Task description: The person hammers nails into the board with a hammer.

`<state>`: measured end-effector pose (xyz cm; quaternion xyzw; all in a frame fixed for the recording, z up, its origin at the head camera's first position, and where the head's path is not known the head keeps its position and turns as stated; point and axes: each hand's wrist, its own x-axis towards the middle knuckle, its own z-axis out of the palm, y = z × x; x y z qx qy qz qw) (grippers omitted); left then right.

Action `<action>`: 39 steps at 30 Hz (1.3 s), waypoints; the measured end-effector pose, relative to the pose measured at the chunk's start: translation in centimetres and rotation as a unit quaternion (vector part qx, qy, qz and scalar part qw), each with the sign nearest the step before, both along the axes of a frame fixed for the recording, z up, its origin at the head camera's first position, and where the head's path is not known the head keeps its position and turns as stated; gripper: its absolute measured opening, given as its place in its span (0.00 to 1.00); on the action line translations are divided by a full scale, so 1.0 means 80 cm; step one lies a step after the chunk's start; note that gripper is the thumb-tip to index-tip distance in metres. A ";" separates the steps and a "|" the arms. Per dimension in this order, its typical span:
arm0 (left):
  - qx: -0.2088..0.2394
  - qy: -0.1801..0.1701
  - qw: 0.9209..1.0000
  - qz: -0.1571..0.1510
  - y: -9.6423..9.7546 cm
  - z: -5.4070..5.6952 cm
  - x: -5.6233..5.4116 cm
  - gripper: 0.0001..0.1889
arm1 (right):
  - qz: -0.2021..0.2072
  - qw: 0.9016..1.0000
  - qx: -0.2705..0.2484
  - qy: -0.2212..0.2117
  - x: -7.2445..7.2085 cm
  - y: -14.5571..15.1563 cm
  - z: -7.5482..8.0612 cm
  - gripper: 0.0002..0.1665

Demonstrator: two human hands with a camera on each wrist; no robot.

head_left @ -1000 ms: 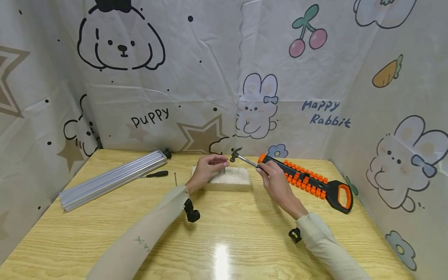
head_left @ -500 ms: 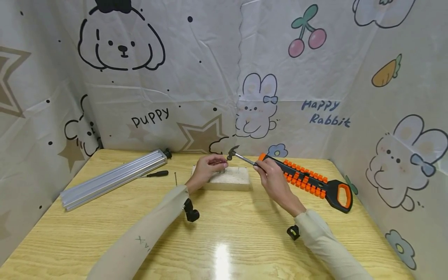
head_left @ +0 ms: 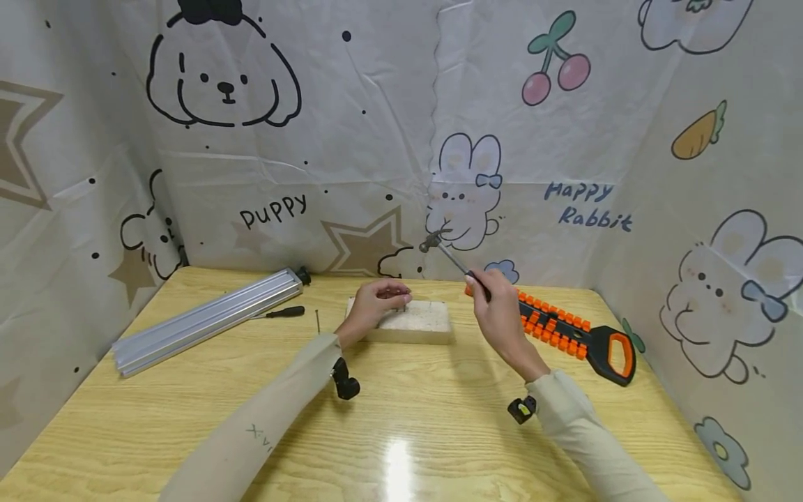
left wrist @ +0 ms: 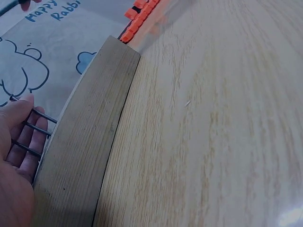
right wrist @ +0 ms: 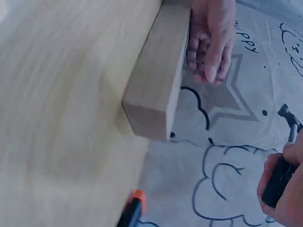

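Observation:
A pale wooden block (head_left: pixel 417 326) lies on the table, also large in the left wrist view. Several dark nails (left wrist: pixel 43 115) stick out of its top face. My left hand (head_left: pixel 373 307) is at the block's top, its thumb and fingers pinching a nail whose head shows by the thumb tip in the left wrist view. The other nails pass close by its fingers. My right hand (head_left: pixel 502 317) grips the dark handle of a small claw hammer (head_left: pixel 453 258). The hammer is raised above and right of the block, its head against the backdrop.
To the left lie a long silvery metal bar (head_left: pixel 207 322) and a black-handled screwdriver (head_left: pixel 286 312). One loose nail (head_left: pixel 317 321) is left of my left hand. A black rack with orange clips (head_left: pixel 558 331) lies at right. A printed cloth backdrop (head_left: pixel 301 160) rises behind the table.
My right hand has lifted the hammer from close above the nail to higher up. My left hand keeps its place at the block.

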<state>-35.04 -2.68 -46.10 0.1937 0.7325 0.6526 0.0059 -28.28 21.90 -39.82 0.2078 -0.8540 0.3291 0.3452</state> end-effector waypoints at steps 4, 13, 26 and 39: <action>0.006 0.001 1.000 0.009 0.001 -0.001 -0.001 0.11 | 0.017 0.998 0.050 -0.045 0.002 0.000 -0.008 0.09; 0.005 0.004 1.000 0.008 0.001 0.000 -0.001 0.11 | 0.016 0.991 0.115 -0.068 0.000 0.002 -0.011 0.07; -0.014 0.012 1.000 0.014 -0.001 -0.002 0.001 0.11 | 0.014 0.989 0.123 -0.080 0.001 0.000 -0.015 0.08; -0.004 0.018 1.000 -0.002 -0.001 -0.002 -0.001 0.10 | 0.021 0.999 -0.010 -0.030 0.002 -0.003 0.017 0.11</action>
